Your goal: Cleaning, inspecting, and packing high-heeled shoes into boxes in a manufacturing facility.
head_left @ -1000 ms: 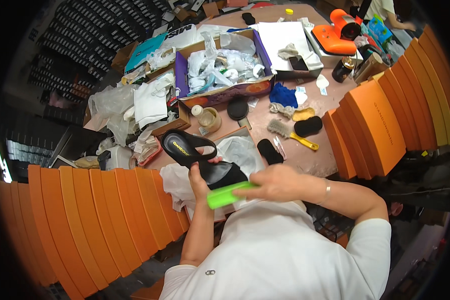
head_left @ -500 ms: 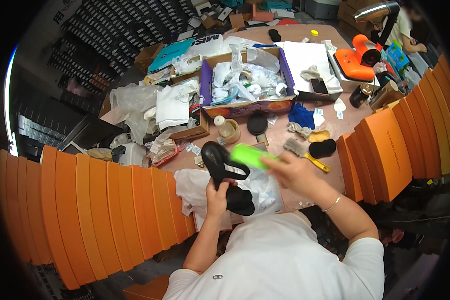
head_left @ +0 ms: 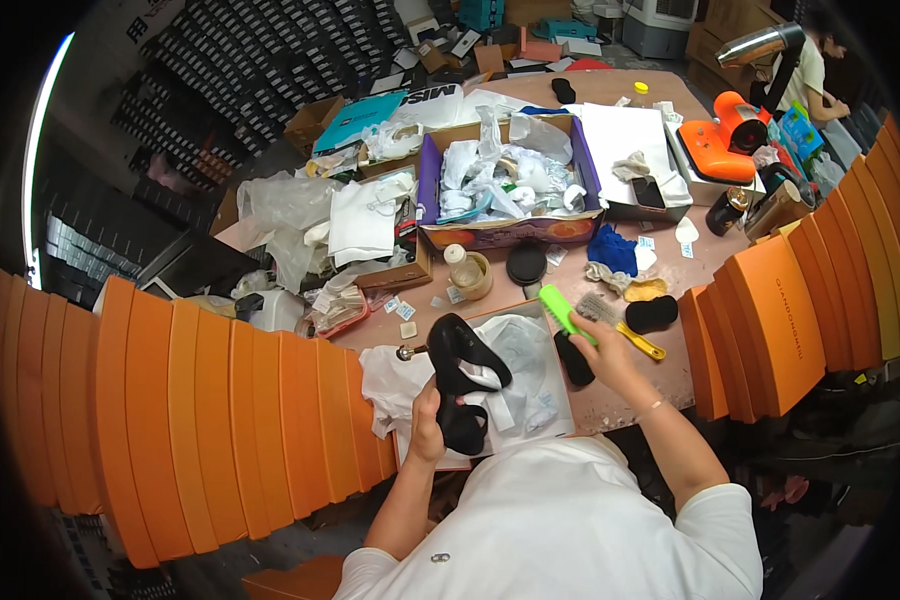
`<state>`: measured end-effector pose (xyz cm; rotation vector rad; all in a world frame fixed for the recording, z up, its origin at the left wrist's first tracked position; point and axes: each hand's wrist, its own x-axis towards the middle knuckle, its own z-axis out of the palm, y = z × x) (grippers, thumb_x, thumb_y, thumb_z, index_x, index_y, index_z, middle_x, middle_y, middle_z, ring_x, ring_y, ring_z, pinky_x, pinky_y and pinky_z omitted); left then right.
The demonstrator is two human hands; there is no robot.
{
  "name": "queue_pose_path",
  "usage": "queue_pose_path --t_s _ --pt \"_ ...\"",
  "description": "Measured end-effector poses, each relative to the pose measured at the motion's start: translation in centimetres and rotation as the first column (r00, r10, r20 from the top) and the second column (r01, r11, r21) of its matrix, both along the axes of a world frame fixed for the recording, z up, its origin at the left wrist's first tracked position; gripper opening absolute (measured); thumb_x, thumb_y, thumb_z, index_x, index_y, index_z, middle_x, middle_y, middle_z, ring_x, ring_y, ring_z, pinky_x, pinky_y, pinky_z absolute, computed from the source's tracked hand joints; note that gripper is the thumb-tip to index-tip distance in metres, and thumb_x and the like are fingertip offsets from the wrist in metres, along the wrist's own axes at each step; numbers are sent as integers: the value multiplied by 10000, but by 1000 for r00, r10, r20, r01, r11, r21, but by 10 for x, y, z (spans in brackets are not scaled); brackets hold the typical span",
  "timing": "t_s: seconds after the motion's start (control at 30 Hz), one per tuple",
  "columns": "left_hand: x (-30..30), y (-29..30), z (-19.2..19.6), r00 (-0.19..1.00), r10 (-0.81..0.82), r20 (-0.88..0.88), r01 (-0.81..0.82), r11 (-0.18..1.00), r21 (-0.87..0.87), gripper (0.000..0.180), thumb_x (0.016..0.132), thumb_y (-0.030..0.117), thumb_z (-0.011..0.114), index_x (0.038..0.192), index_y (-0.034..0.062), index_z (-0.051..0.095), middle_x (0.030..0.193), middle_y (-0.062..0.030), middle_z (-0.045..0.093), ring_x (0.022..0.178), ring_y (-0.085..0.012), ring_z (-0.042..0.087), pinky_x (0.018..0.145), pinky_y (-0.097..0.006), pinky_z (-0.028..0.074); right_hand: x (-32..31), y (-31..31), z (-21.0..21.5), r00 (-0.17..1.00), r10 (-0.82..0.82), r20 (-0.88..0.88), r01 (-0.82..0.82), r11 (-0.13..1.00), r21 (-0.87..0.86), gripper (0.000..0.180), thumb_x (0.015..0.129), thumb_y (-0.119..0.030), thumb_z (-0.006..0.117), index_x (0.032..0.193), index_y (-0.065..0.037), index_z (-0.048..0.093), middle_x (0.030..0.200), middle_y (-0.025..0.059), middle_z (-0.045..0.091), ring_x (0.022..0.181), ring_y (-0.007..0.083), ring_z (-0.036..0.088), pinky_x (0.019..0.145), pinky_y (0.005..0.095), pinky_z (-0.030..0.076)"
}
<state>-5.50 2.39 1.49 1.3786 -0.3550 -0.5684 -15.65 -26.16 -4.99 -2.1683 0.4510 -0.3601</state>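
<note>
My left hand (head_left: 426, 425) is closed around a black sandal (head_left: 460, 350), tilted above an open shoebox. White paper shows inside the sandal's strap. In my right hand (head_left: 610, 352) is a bright green brush (head_left: 562, 308), held to the right of the sandal and apart from it. Below lies the open shoebox (head_left: 567, 408), lined with white tissue paper (head_left: 520, 375). A dark oblong object (head_left: 574, 362) sits at the box's right side, beneath the brush. Beyond my right hand, a brush with a yellow handle (head_left: 642, 341) rests on the table.
Orange shoeboxes stand in rows at the left (head_left: 205, 430) and right (head_left: 775, 315). A purple carton (head_left: 510, 235) full of crumpled plastic is at the back. Nearby lie a black pad (head_left: 652, 315), a blue cloth (head_left: 611, 250), a bottle (head_left: 457, 257) and an orange device (head_left: 720, 150).
The green brush has moved from beside the sandal rightward and toward the yellow-handled brush. My left hand has turned the sandal, and its strap now faces more to the right.
</note>
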Motion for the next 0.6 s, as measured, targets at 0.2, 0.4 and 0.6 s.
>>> queue_pose_path --t_s 0.2,0.4,0.6 --pt "4 -10 5 962 -252 102 182 877 445 557 805 313 755 1176 -28 518 928 -91 647 844 -154 612 768 -277 489 -3 -2 39 991 119 57 -132 881 455 375 930 -147 615 1295 -66 579 892 19 591 726 85 519 636 247 423" --pt "-6 -28 15 895 -374 243 121 728 674 572 758 345 785 1107 -9 503 896 -202 675 813 -295 688 710 -367 523 -14 14 75 965 242 103 -212 947 -241 422 874 -222 660 1287 -188 580 831 90 578 664 223 606 567 335 482" --pt "-3 -22 10 781 -510 360 -30 545 838 535 737 315 788 1087 -2 535 900 -231 663 808 -354 672 701 -402 517 -19 -14 87 947 309 -93 -310 790 -528 375 852 -282 664 1219 -232 605 767 82 537 604 272 604 502 366 482"
